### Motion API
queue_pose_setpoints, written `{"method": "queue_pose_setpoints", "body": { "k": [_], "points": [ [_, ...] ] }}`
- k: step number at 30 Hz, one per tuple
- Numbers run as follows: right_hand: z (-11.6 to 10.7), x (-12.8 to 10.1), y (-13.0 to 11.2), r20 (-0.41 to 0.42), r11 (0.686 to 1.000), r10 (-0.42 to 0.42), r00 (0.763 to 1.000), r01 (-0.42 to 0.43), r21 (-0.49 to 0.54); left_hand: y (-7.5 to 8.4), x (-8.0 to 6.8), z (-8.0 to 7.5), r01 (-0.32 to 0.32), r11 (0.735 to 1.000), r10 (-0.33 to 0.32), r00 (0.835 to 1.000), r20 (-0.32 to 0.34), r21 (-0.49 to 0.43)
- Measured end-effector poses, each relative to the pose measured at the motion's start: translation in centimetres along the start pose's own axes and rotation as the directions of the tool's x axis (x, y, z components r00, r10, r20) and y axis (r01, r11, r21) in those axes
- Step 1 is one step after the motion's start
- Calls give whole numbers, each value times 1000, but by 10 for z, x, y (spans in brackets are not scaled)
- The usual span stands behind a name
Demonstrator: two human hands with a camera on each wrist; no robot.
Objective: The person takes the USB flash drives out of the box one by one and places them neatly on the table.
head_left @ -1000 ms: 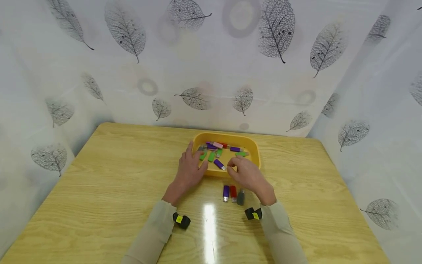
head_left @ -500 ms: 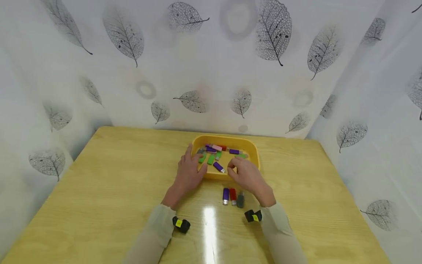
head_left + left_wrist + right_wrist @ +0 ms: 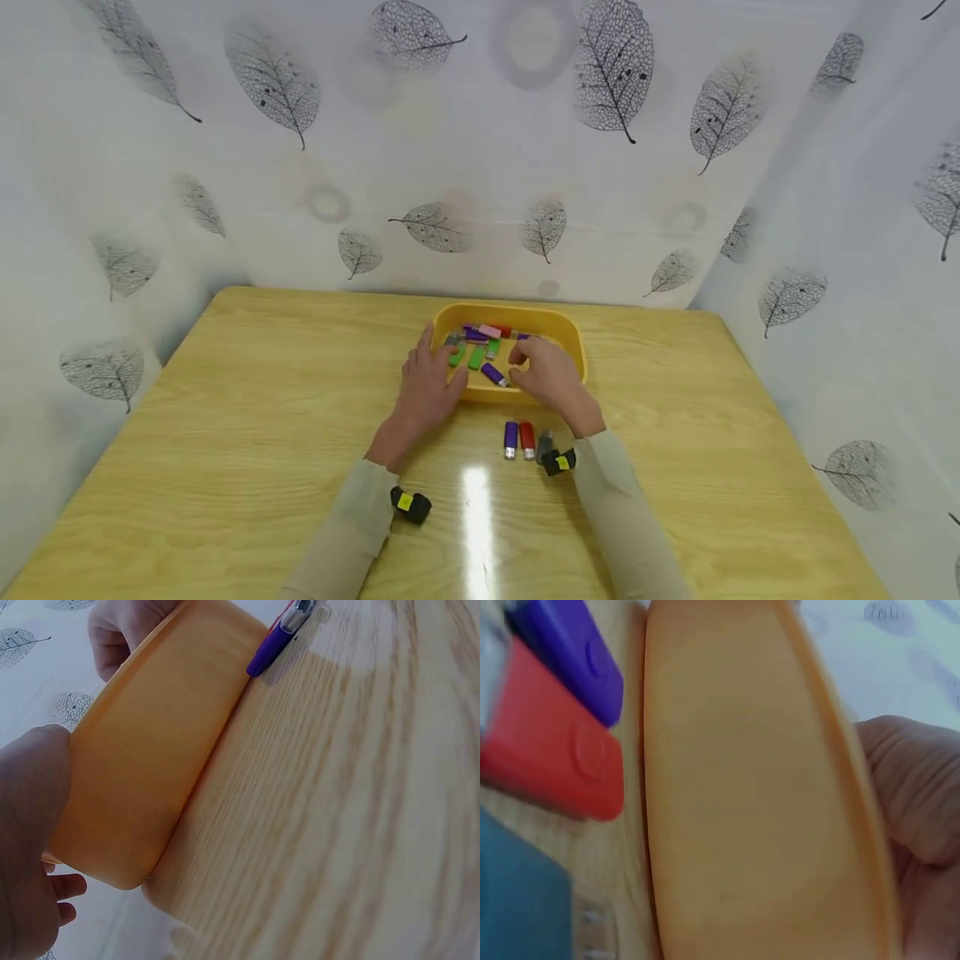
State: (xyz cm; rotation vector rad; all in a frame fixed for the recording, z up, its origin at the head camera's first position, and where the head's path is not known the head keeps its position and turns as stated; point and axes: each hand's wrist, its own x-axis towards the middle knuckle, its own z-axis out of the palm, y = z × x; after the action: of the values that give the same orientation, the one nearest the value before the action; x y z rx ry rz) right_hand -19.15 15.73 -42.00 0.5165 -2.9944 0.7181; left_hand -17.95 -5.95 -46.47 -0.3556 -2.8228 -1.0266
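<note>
1. Yellow plastic tray (image 3: 573, 343) takes both hands. Left hand (image 3: 427, 387) lies on its near-left rim, fingers straight and spread, tips just over the edge beside the green sticks (image 3: 467, 357). Holds nothing; likely steadying the tray.
2. Right hand (image 3: 547, 375) reaches over the near-right rim into the tray, fingers bent down next to a purple USB stick (image 3: 494, 374) that lies loose on the tray floor. Can't tell if fingertips grip anything; they're hidden.
3. Tray contents: mixed green, purple, pink and red sticks in a loose heap, toward the left and back.
4. Outside, just in front of the tray: purple stick (image 3: 511, 438), red stick (image 3: 527, 439) and grey stick (image 3: 544, 443) side by side, parallel, touching or nearly so. Reads as a laid-out row.
5. Surface: light wood-grain table (image 3: 225, 433), glossy, with a glare streak near the front.
6. Room: white leaf-print curtain (image 3: 300, 167) closes off the back and both sides.
</note>
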Motion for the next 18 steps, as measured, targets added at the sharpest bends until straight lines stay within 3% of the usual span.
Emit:
{"method": "queue_pose_setpoints", "body": {
  "k": [3,9,13,18],
  "points": [
    [2,11,4,39,998,40,998,-42,37,-3,2,0,5,1000,-5,1000,-3,4],
    [16,28,11,116,992,2,993,-17,129,-6,0,2,-9,1000,9,1000,-27,-3],
    [24,32,19,136,969,18,991,-50,240,-5,1,3,-20,1000,20,1000,-24,1],
    [21,32,20,149,961,-8,989,-33,273,-5,2,2,-17,1000,17,1000,-24,3]
  ]
}}
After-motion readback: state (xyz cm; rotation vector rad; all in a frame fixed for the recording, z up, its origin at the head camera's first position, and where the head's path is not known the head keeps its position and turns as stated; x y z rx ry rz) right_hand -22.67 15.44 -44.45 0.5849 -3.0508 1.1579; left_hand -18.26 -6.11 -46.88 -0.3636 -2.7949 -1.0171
